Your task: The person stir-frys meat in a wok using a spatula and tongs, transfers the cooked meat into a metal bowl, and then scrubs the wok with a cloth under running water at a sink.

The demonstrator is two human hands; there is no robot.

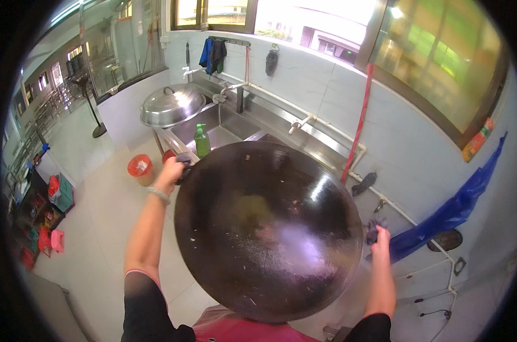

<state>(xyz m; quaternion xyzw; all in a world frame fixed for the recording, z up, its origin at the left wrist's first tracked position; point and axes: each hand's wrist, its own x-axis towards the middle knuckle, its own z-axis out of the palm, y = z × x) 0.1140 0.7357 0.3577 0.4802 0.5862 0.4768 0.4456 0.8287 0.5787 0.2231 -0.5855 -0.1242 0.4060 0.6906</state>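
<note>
A large dark wok [267, 231] spans the middle of the view, its inside wet and shiny with small food scraps and a little liquid in it. My left hand [173, 171] grips its left handle through a dark cloth [183, 160]. On the opposite side my right hand [381, 239] clasps another dark cloth [376, 228] at the wok's right edge; the handle there is hidden. Beyond the wok's far rim is a stainless steel sink [228, 122], partly covered by it. A green pump bottle [202, 141] stands at the sink's near edge.
A domed metal lid [173, 104] rests left of the sink. On the floor stands a bin with a red liner [141, 169]. White pipes with a tap [299, 124] and a red hose [361, 124] run along the wall. Blue plastic sheeting [446, 209] hangs at right.
</note>
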